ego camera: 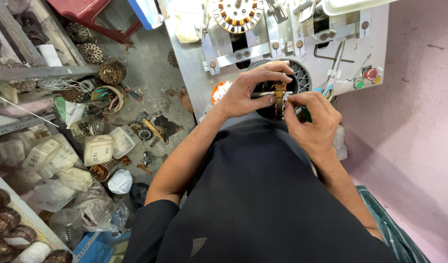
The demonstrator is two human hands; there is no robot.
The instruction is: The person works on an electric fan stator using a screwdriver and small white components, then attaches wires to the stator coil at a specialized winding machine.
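Most of the small round copper-wound stator (279, 100) is covered by the left hand (246, 92) and right hand (311, 119), so its windings and what the right fingertips pinch at its edge can't be made out. The dark ribbed round opening (301, 78) in the grey metal winding bench (194, 63) is half blocked by both hands, and the larger copper-wound stator (237, 13) up top is cut by the frame edge. The blue-handled scissors (331, 78) are partly hidden behind the right hand, and the person's dark shirt (263, 195) hides everything below.

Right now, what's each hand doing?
Left hand: closed on the copper-wound stator, held edge-on.
Right hand: fingertips pinching the stator's near edge.
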